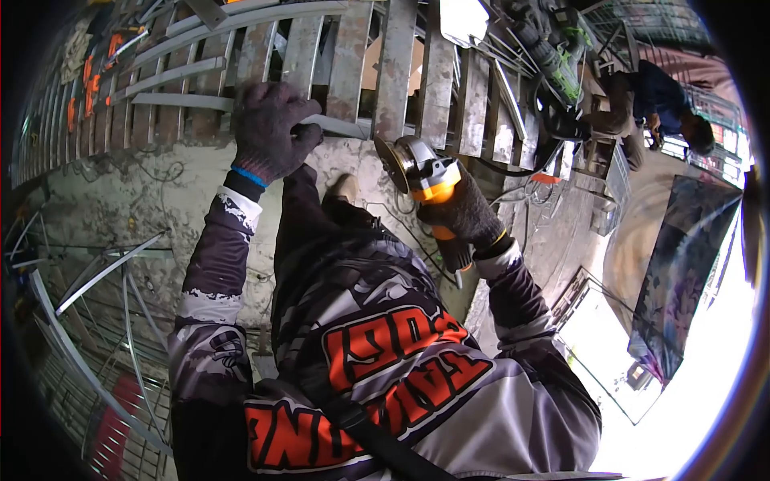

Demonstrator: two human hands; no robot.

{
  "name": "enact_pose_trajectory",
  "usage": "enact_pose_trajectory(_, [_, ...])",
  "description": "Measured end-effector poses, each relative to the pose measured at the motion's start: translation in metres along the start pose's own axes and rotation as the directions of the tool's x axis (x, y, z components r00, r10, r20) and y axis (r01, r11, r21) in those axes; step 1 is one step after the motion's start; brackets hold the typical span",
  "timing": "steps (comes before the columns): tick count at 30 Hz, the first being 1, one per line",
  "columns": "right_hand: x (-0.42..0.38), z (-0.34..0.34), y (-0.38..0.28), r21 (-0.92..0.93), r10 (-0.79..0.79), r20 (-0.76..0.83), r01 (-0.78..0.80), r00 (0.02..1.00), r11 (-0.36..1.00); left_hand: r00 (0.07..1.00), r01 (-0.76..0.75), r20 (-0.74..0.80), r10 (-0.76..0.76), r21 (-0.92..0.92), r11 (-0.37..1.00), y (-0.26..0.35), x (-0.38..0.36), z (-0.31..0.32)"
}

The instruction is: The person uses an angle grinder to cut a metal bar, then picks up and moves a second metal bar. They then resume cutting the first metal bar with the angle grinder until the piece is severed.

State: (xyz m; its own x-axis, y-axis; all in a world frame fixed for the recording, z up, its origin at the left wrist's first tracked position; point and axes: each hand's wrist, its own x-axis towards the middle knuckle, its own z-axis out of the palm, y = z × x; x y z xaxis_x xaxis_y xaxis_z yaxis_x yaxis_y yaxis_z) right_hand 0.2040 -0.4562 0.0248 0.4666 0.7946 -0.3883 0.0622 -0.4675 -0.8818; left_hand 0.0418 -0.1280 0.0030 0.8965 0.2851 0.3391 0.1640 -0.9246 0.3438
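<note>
My left hand (271,132), in a dark knit glove with a blue band at the wrist, is closed round a flat grey metal bar (341,127) at the near edge of a slatted metal bench (347,68). The bar shows on both sides of the hand; some of the fingers are blurred. In my right hand (472,208), also gloved, is a yellow and silver angle grinder (427,170), gripped by its body. Its disc (391,163) stands close to the bench edge, just right of the bar's end.
More metal strips (172,78) lie across the bench. A white container (464,22) sits at its far side. Bent metal frames (68,301) stand at lower left. At right another person (670,104) is bent over near a dark patterned sheet (682,264).
</note>
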Motion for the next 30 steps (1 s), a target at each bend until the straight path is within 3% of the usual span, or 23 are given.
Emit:
enact_pose_trajectory(10, [0.005,0.003,-0.014,-0.059,0.043,-0.012,-0.044,0.999,0.997,0.999,0.022,0.027,-0.022,-0.011,1.000,-0.005,-0.003,0.004])
enact_pose_trajectory(15, [0.004,0.007,-0.017,0.112,0.067,0.006,-0.067,0.998,0.991,1.000,0.020,0.003,-0.020,-0.026,0.999,-0.005,-0.002,0.004])
enact_pose_trajectory(30, [0.005,0.007,-0.019,0.042,0.063,-0.005,-0.063,0.998,0.997,0.998,-0.017,-0.053,0.016,-0.027,0.999,-0.003,0.000,0.000])
